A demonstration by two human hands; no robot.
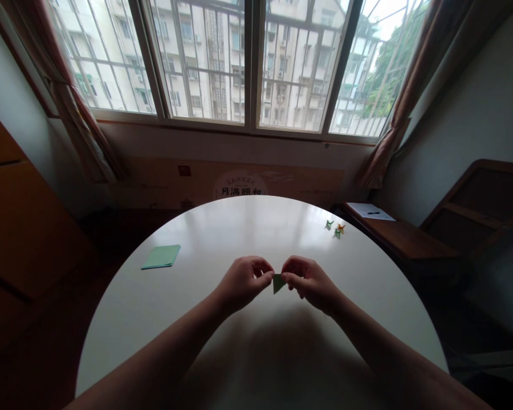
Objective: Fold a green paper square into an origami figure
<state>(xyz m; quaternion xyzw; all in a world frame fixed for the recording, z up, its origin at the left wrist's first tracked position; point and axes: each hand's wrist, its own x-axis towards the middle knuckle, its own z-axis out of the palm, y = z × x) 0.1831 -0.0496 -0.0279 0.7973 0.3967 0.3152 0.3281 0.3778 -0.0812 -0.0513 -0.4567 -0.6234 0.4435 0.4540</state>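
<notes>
A small green folded paper triangle [277, 283] hangs just above the round white table [222, 239], pinched between both my hands. My left hand [243, 281] grips its left corner with thumb and fingers closed. My right hand [306, 280] pinches its top right edge, fingers curled. Both forearms reach in from the bottom of the view.
A stack of green paper sheets [161, 256] lies on the table's left. Several tiny folded paper figures [335, 228], green and orange, sit at the far right. A wooden side table with a white sheet and pen [371, 212] stands to the right, below the window.
</notes>
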